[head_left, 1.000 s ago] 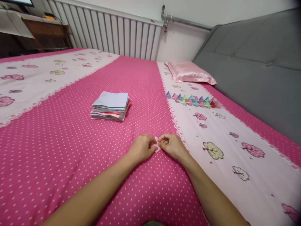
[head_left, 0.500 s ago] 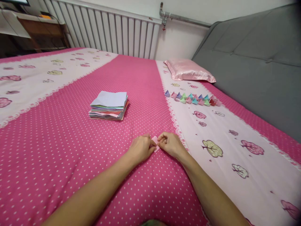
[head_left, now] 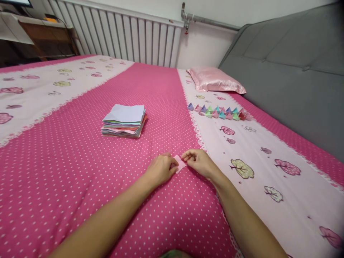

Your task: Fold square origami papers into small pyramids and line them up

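Observation:
A small folded pink paper [head_left: 179, 163] lies on the pink dotted bedsheet [head_left: 80, 172] between my two hands. My left hand [head_left: 161, 168] pinches its left edge with curled fingers. My right hand [head_left: 199, 162] presses its right edge with thumb and fingertips. Most of the paper is hidden under my fingers. A stack of coloured paper squares [head_left: 124, 120] sits farther away to the left. A row of several folded paper pieces [head_left: 219, 113] in pink, blue and green lies on the pale strip of the sheet at the right.
A pink satin pillow [head_left: 215, 80] lies at the far right by the grey padded headboard [head_left: 290, 68]. A white radiator [head_left: 120, 34] lines the far wall. A wooden desk [head_left: 45, 39] stands at the far left.
My hands have drawn slightly apart, so more of the pink paper shows between them. The view has shifted a little; nothing else on the bed has moved.

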{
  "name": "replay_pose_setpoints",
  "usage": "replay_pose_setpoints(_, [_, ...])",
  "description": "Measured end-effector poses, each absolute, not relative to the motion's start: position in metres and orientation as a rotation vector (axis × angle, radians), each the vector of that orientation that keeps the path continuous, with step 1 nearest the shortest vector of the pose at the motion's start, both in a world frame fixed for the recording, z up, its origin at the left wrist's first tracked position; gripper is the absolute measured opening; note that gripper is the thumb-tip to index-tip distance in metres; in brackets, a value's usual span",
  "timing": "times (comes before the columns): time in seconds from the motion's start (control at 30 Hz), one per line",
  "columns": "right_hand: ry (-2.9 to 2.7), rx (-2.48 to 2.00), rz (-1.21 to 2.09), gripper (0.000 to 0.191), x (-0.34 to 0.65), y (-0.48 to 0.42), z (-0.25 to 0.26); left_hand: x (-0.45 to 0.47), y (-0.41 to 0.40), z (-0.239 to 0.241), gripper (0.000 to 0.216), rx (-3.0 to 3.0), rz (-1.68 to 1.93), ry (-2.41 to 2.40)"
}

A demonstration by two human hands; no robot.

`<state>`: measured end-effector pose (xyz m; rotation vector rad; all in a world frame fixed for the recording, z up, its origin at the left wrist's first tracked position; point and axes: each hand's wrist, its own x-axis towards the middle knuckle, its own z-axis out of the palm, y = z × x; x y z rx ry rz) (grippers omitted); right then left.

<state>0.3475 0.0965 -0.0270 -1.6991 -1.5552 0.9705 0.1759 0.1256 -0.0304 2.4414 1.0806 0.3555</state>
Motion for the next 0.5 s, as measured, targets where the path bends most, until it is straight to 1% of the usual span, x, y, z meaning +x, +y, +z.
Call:
replay_pose_setpoints(0.07, [-1.542,-1.613,0.992,0.022,0.347,0.097,-0.029,0.176,0.126,-0.031,0.021,2.43,0.369,1.068])
replay_pose_setpoints(0.2, [-1.61,-1.546,1.052,0.026,0.34,0.095,-0.034,0.175,0.127,-0.032,0.016,2.395,0.413,1.078])
replay_pose_setpoints(0.4, [-1.794,-1.585,0.903,0.026,0.337,0.092,-0.032,0.174,0.127,-0.031,0.015,2.377,0.389,1.128])
replay_pose_setpoints(0.5, [-1.925,-1.62,0.765,0.027,0.337,0.092,-0.03,0.173,0.125,-0.026,0.018,2.407,0.348,1.191])
